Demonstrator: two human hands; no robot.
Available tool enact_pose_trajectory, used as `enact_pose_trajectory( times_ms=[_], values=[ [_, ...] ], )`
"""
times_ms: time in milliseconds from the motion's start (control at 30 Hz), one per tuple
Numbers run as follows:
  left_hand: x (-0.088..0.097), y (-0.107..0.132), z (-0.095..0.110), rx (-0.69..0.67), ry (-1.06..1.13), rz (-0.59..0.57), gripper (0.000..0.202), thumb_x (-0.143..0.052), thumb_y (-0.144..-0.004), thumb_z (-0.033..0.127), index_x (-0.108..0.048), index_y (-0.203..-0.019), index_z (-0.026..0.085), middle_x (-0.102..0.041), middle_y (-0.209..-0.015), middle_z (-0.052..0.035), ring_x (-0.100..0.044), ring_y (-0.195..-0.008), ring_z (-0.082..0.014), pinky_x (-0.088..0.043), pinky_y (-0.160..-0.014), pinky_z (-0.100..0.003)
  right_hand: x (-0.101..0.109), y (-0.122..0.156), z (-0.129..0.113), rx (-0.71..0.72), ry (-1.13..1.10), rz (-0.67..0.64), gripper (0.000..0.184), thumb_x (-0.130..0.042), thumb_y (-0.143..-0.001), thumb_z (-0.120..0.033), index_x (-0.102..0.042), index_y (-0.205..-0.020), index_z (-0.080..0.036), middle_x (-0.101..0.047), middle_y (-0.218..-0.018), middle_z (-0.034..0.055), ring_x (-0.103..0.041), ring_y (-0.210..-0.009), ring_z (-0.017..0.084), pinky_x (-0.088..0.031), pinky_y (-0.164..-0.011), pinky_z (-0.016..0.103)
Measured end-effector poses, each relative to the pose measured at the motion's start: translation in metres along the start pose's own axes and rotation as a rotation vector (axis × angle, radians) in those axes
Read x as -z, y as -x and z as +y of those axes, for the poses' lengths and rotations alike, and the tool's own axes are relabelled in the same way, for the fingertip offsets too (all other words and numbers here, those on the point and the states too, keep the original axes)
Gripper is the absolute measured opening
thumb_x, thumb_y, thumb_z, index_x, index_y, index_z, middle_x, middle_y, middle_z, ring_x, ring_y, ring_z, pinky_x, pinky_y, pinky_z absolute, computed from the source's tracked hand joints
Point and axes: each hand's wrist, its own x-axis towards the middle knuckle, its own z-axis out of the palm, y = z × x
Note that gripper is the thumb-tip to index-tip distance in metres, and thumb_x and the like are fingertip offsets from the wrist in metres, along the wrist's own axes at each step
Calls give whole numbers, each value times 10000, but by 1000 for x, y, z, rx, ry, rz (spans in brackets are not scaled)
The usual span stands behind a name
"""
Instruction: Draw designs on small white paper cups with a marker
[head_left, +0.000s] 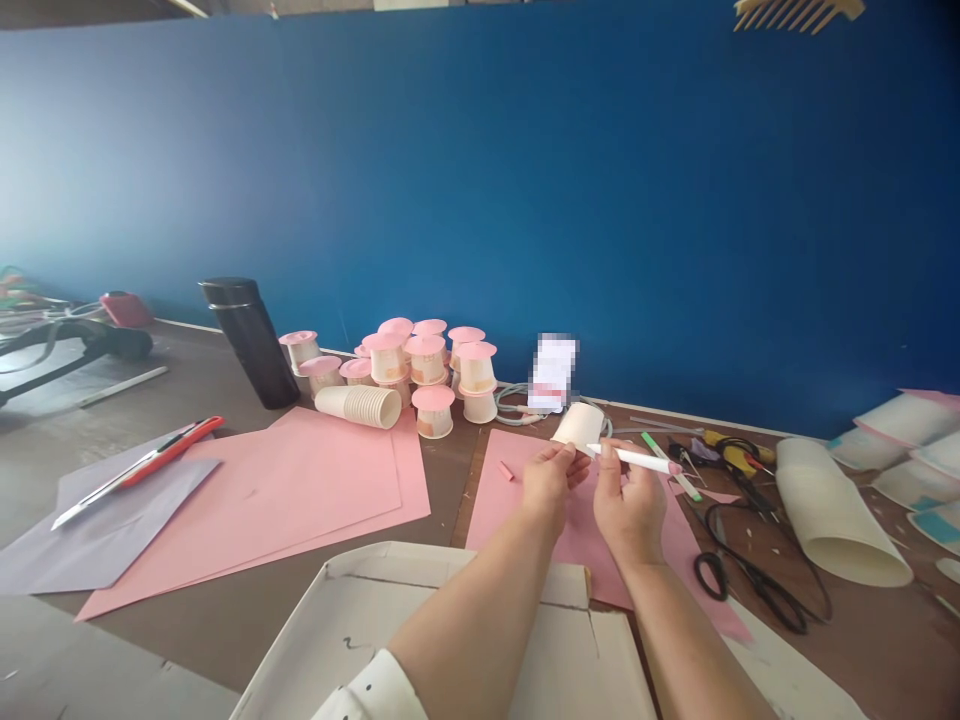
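Note:
A white paper cup (579, 426) is held near its rim by my left hand (553, 482), fingers closed on it, base pointing up and away. My right hand (630, 510) grips a white marker pen (637, 459), its tip close to the cup's lower edge; whether it touches, I cannot tell. Under both hands lies a pink paper sheet (487, 510). A small pink pen cap (506, 470) rests on that sheet, left of my hands. Beyond the cup stands a phone (553, 375) with a blurred screen.
Several cups with pink paper discs (433, 412) stand at the back, by a lying cup stack (356, 406) and a black flask (251, 345). Left lies a red utility knife (150, 465) on paper. Right are black scissors (757, 580), large paper cups (832, 510) and cables.

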Motion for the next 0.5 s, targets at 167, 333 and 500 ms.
enact_pose_trajectory(
  times_ms=[167, 333, 500],
  values=[
    [2, -2, -3, -15, -10, -18, 146, -669, -724, 239, -637, -751, 100, -634, -741, -85, -619, -692, -140, -482, -817, -320, -1, 0, 0, 2, 10, -26, 315, -405, -897, -390, -605, -946, -152, -660, -912, 125, -602, -874, 223, -458, -727, 339],
    [5, -6, -7, -29, -43, -21, 157, -682, -713, 267, -651, -753, 118, -653, -771, -86, -629, -722, -152, -481, -831, -325, -2, -1, 0, 20, 35, -47, 297, -413, -896, -379, -613, -918, -160, -663, -893, 119, -607, -840, 217, -449, -711, 325],
    [6, -8, -8, -43, -61, -5, 145, -681, -712, 264, -652, -733, 123, -659, -761, -84, -628, -713, -154, -484, -841, -341, -3, -2, 0, 38, 69, -45, 295, -412, -895, -374, -617, -908, -162, -663, -870, 113, -602, -826, 215, -438, -709, 321]
  ],
)
